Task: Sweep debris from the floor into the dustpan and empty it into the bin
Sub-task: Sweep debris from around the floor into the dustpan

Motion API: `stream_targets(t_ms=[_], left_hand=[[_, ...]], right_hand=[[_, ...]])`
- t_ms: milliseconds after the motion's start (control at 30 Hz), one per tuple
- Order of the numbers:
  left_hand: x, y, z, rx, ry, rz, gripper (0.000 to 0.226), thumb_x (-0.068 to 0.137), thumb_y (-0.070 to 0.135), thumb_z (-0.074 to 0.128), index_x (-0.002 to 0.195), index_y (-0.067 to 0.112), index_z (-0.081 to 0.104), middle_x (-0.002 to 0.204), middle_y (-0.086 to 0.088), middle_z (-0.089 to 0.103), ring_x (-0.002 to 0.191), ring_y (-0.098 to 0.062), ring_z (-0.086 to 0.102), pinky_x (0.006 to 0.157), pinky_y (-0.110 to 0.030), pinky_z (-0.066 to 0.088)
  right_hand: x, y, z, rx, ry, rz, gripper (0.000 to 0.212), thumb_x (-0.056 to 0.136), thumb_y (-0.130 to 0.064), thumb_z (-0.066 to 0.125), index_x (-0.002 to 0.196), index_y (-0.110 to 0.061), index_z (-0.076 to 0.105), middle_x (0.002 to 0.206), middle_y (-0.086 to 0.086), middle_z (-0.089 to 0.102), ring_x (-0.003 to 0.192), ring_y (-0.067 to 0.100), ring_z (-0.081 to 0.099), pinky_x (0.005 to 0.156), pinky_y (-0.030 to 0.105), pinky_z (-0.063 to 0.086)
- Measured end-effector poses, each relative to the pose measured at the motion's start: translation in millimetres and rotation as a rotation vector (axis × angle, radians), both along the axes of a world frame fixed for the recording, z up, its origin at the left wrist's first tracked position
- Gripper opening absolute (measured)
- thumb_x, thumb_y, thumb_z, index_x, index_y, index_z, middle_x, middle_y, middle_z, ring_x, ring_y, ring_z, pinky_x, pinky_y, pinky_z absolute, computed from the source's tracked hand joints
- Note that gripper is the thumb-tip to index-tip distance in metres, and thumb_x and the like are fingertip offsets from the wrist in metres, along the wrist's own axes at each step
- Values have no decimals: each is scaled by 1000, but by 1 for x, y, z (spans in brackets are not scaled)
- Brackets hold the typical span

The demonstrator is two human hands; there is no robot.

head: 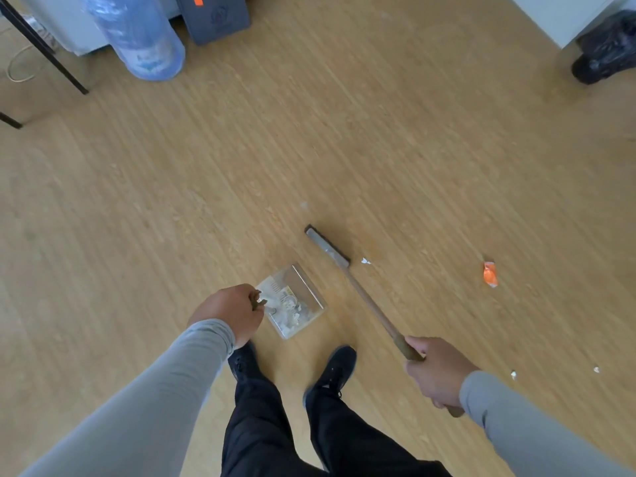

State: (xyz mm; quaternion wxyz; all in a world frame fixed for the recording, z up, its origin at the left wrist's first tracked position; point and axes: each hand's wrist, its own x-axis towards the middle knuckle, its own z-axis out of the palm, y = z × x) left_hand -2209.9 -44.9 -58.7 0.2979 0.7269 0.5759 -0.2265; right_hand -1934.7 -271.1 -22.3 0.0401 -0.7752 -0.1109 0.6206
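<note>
My left hand (229,313) grips the handle of a clear plastic dustpan (303,284) that holds white paper scraps, just in front of my feet. My right hand (437,371) is closed around the wooden handle of a broom (373,309). Its dark head (327,246) rests on the wooden floor to the right of the dustpan. A small white scrap (365,261) lies right beside the broom head. An orange wrapper (490,274) lies further right. Two tiny white bits (513,374) (596,370) lie near my right arm. A bin lined with a black bag (605,49) stands at the far right.
A large blue water bottle (144,39) and a dark grey box (215,17) stand at the far left. A black table leg (44,46) and a loose cable (20,68) are at the far left edge. White furniture (564,15) stands next to the bin.
</note>
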Motion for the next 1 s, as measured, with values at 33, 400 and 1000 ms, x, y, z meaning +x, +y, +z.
stream_targets(t_ms=[33,400,1000], left_hand=[[0,0,0,1,2,-2,10,91,44,48,89,40,57,73,13,65,61,-11,64,53,-26,51],[20,-18,24,-20,-24,-80,12,92,46,49,87,39,57,75,14,65,64,-10,64,53,-24,47],[139,-6,-9,50,-36,-262,18,94,47,49,90,31,58,75,11,63,65,-13,62,56,-26,47]], right_hand=[[-1,0,-1,0,31,2,65,96,-15,51,155,-33,32,57,2,45,42,16,35,44,26,32],[69,-70,72,56,85,-207,54,93,-9,63,143,-27,50,68,10,59,47,18,40,43,26,32],[86,-68,5,-26,33,-60,61,94,-20,56,151,-34,41,71,2,58,46,17,45,41,25,37]])
